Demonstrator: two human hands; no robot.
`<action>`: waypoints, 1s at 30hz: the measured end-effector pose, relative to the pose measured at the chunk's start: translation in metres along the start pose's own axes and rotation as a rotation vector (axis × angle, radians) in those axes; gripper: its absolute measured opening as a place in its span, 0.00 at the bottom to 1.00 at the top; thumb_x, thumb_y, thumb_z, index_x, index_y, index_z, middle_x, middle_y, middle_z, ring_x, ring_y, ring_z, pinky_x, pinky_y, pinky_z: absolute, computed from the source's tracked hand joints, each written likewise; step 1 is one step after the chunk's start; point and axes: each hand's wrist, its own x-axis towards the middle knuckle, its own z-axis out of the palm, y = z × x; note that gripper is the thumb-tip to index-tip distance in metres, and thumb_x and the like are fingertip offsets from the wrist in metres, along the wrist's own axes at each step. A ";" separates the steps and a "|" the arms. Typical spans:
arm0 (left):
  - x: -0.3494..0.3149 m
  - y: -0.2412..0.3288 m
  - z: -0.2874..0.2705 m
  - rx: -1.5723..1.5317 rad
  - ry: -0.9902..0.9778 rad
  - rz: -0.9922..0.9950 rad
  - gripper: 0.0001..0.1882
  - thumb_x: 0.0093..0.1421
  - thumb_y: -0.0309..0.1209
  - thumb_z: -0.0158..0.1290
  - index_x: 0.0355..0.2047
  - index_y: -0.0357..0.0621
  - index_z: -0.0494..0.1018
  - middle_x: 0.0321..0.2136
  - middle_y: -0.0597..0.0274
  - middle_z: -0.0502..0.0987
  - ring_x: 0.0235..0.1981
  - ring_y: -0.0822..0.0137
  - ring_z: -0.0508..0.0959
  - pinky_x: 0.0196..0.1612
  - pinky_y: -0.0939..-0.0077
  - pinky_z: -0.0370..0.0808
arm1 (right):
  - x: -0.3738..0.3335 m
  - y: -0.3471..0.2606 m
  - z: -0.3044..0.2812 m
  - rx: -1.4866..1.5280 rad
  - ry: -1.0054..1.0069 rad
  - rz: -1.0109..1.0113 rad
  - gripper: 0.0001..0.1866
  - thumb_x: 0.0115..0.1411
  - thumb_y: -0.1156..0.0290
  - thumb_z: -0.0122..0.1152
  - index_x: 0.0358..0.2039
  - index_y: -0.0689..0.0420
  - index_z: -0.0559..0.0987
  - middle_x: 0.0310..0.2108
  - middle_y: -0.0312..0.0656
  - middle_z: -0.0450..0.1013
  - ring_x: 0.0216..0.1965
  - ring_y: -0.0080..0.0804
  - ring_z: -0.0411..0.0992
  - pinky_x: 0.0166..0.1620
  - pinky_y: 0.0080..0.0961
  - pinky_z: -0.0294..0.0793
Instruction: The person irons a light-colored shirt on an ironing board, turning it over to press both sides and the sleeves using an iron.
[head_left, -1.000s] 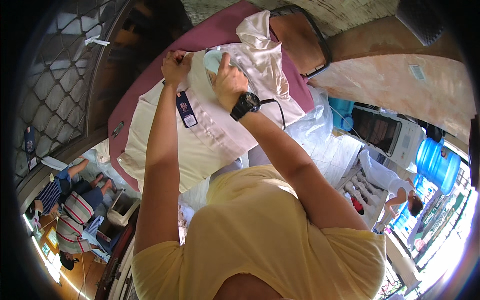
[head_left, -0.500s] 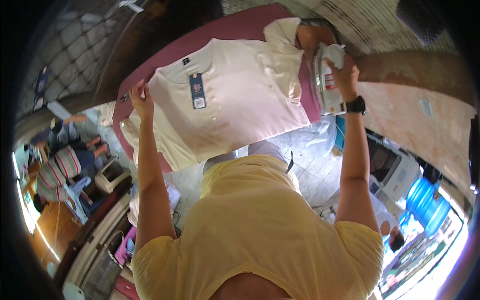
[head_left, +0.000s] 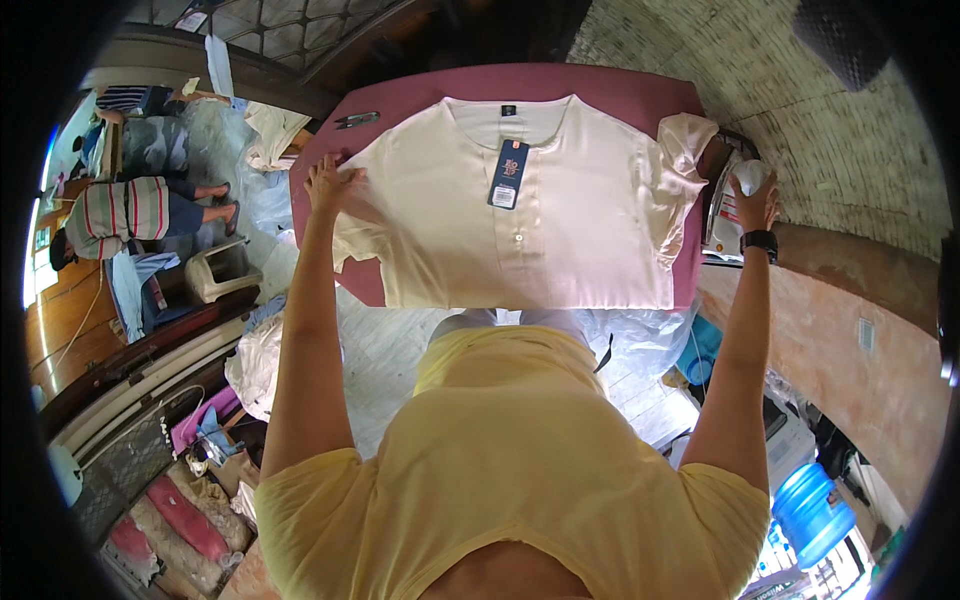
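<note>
A cream blouse (head_left: 590,215) with a round neck lies spread on the maroon ironing board (head_left: 600,85). From its neckline hangs a dark blue tag (head_left: 508,175). My left hand (head_left: 330,185) rests at the board's left end beside the blouse's sleeve, fingers apart and holding nothing. At the far right, my right hand (head_left: 758,203) is closed round the handle of a white clothes iron (head_left: 726,228), which sits beside the board's right end. My hand covers part of the iron. The sleeve nearest it is bunched up.
Small thread snips (head_left: 358,119) lie at the board's far left corner. A textured wall (head_left: 660,45) rises behind on the right. Clear plastic sheeting (head_left: 640,335) hangs below the board. To the left, a person in a striped shirt (head_left: 130,217) is near a beige stool (head_left: 215,275).
The view has turned, so the board now lies level. My left hand's fingers have spread from a near pinch at the board's edge. My right hand stays on the iron.
</note>
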 end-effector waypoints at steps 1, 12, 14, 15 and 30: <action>-0.007 -0.007 -0.004 -0.007 0.009 0.026 0.29 0.54 0.50 0.58 0.52 0.50 0.68 0.49 0.56 0.72 0.55 0.51 0.67 0.53 0.46 0.63 | -0.015 -0.036 -0.027 -0.168 0.073 -0.019 0.49 0.49 0.36 0.62 0.61 0.60 0.63 0.53 0.60 0.68 0.56 0.60 0.64 0.55 0.54 0.64; -0.037 -0.086 -0.057 -0.559 0.206 0.344 0.06 0.62 0.24 0.46 0.39 0.40 0.69 0.24 0.40 0.75 0.29 0.38 0.76 0.28 0.53 0.69 | -0.288 -0.276 -0.056 0.680 -0.362 -0.551 0.25 0.52 0.64 0.67 0.51 0.52 0.72 0.48 0.44 0.65 0.49 0.47 0.64 0.51 0.44 0.66; -0.033 -0.121 -0.069 -0.509 0.235 0.376 0.06 0.63 0.25 0.46 0.40 0.40 0.70 0.27 0.39 0.76 0.31 0.38 0.77 0.30 0.54 0.70 | -0.289 -0.282 -0.059 0.686 -0.306 -0.520 0.25 0.53 0.65 0.66 0.51 0.53 0.72 0.47 0.44 0.65 0.49 0.47 0.64 0.51 0.43 0.66; -0.034 -0.135 -0.076 -0.481 0.238 0.351 0.07 0.64 0.26 0.46 0.40 0.40 0.70 0.29 0.40 0.77 0.32 0.39 0.77 0.31 0.54 0.70 | -0.288 -0.282 -0.061 0.684 -0.276 -0.500 0.25 0.53 0.65 0.66 0.51 0.53 0.72 0.47 0.45 0.65 0.49 0.47 0.64 0.52 0.43 0.66; 0.015 0.117 -0.059 -0.594 0.254 0.749 0.17 0.56 0.20 0.51 0.47 0.45 0.70 0.41 0.52 0.73 0.47 0.50 0.71 0.50 0.55 0.67 | -0.067 -0.099 0.054 0.160 -0.013 0.754 0.32 0.56 0.51 0.60 0.54 0.59 0.68 0.56 0.62 0.59 0.58 0.62 0.57 0.60 0.51 0.59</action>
